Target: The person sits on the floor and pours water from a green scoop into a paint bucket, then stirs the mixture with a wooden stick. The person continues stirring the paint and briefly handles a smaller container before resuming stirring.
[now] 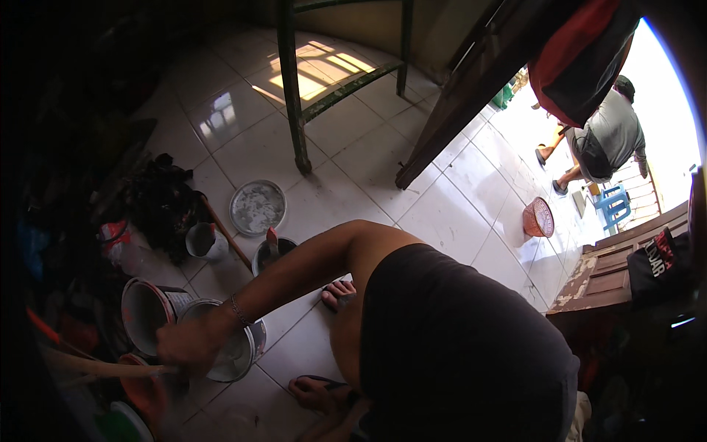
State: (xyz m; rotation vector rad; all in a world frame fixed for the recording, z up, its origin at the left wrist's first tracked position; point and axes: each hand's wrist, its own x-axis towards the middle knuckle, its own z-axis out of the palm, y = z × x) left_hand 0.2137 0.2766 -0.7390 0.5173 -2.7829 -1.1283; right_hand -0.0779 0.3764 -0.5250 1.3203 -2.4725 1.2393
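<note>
My right hand (190, 345), at the end of a bare forearm with a bracelet, reaches left over the buckets. Its fingers are closed on the end of a pale wooden stick (103, 367), whose far part fades into shadow. Beneath the wrist stands a round bucket with grey-white contents (234, 357). Beside it is another open bucket (143, 313) with a dark inside. An orange-red container (138, 379) lies under the stick. Partly behind my forearm is a dark pot (274, 250) with a red-handled tool in it. My left hand does not show.
A round grey-smeared lid (258, 208) and a small pale pot (206, 241) lie on the tiles near a dark heap (158, 199). A green-legged stand (296, 125) is behind. At the right are a door edge (471, 96), a red basket (538, 218) and another person (611, 129) outside.
</note>
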